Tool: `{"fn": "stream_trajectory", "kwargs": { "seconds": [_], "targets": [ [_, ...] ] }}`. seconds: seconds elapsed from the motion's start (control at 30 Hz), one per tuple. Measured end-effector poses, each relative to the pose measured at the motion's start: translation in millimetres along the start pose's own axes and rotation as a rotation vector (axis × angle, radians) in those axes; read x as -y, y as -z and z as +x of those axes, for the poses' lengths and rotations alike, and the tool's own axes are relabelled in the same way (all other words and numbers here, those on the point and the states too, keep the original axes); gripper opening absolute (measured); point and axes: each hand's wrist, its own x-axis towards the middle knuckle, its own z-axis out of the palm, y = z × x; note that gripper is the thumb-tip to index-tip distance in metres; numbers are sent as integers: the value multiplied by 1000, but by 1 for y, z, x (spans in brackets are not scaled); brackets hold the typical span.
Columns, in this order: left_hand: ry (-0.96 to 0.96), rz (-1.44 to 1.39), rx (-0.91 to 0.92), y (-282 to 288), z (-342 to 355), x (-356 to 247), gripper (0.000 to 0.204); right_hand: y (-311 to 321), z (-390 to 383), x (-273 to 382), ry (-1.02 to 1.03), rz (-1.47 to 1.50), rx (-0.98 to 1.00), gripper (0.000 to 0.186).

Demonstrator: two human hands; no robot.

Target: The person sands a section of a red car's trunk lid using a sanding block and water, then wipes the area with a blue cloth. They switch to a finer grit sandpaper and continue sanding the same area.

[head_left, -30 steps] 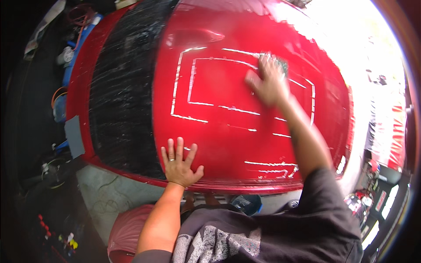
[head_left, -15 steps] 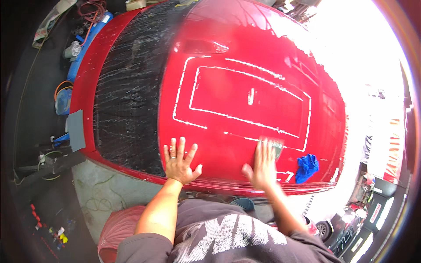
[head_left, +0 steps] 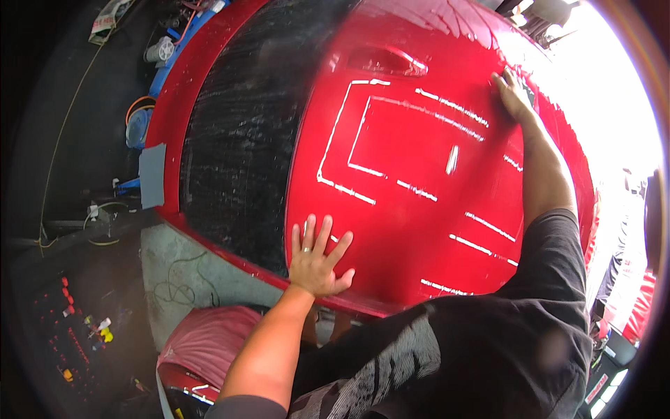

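Left fingers (head_left: 324, 234) spread wide on red bodywork (head_left: 419, 153) beside black glass (head_left: 241, 140); right fingers (head_left: 512, 79) partly cover a dark pad (head_left: 529, 92), grip unclear.

Glass (head_left: 244, 136) lies left of the car panel (head_left: 412, 150).

Toward the upper left I see a long blue metal tank (head_left: 162, 78) with a round, white-faced device (head_left: 165, 49) beside it. Below sits a translucent blue round container (head_left: 137, 131), an orange hose (head_left: 139, 100) arching over its top. Further down I make out a flat grey rectangular sheet (head_left: 151, 178) and, just to its left, a small blue part (head_left: 128, 186) whose kind I can't tell. A thin cord (head_left: 178, 262) lies looped on the pale grey floor (head_left: 157, 241). Near the lower edge, a dusty-pink cloth (head_left: 216, 339) drapes over something I cannot identify. At lower left I spot small red pieces (head_left: 68, 297) and a yellow one (head_left: 107, 335).
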Motion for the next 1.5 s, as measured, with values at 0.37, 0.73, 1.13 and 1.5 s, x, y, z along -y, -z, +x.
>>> {"fn": "stream_trajectory", "kwargs": {
  "seconds": [0.37, 0.73, 1.13, 1.5],
  "targets": [
    [-4, 8, 11, 5, 9, -2, 100, -46, -588, 144, -66, -93, 444, 111],
    [-5, 9, 2, -2, 7, 3, 101, 2, -30, -23, 0, -327, -32, 94],
    [-11, 12, -1, 8, 11, -2, 99, -23, -524, 137, -9, -153, 319, 117],
    [-30, 18, -11, -2, 7, 5, 99, -34, -111, 28, 210, -265, -113, 94]
  ]
}}
